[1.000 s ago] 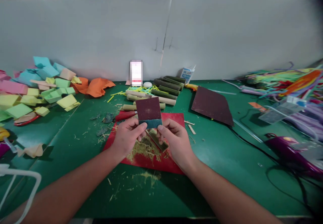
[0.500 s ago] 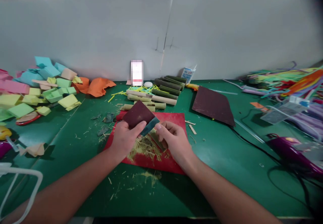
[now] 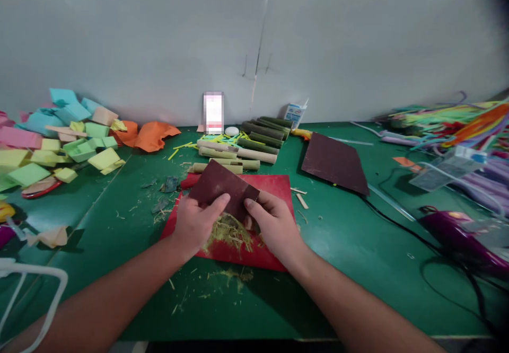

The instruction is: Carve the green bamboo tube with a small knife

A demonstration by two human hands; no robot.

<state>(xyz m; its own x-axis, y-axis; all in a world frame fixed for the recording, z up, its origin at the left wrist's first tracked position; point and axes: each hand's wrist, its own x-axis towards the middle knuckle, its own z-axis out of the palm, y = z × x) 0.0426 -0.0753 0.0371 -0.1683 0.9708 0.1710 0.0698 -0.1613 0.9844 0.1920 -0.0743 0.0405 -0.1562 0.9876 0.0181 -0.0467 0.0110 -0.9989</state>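
Between my hands is a small dark maroon sheet of sandpaper. My left hand pinches its left side, thumb on top. At its right edge my right hand grips it between thumb and fingers. Beneath them lies a red sheet scattered with pale green shavings and dust. Just beyond the red sheet are cut bamboo pieces, some with openings in their sides. Darker green bamboo tubes lie behind these.
A larger maroon sheet lies to the right, near a purple glue gun with a black cord. Folded coloured papers are heaped at left. A phone leans on the grey partition. Coloured pipe cleaners pile up far right.
The sandpaper's right edge was folded over, showing its bluish back. Now it lies unfolded, maroon face up, with my right hand gripping that edge. The view has shifted slightly.
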